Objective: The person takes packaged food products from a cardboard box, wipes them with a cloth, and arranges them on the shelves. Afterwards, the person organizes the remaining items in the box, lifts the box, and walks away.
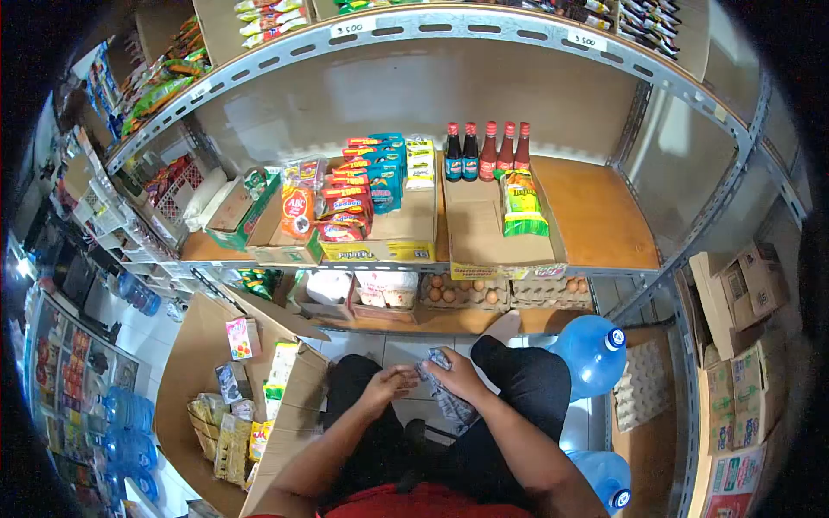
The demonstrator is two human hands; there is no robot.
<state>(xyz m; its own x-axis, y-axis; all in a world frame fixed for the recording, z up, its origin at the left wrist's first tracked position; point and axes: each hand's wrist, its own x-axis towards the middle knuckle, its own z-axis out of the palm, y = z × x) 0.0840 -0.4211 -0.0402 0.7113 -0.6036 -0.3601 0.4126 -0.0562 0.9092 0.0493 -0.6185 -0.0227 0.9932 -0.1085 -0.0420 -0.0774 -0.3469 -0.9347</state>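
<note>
Head view: wooden shelf (596, 207), 12 o'clock; carton (194, 350), 8 o'clock. Right hand (458, 378), grip clamped on grey cloth (452, 406); left hand (390, 387), grip apart, half-curled.

R hand (461, 378) w/ cloth (446, 402), prob. patterned

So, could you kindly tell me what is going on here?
The person's right hand is gripping a crumpled grey cloth, with the left hand close beside it; whether that one touches the cloth is hard to tell. An open cardboard box of assorted packets stands to the left. Ahead, five red-capped bottles stand upright on the shelf.
</note>
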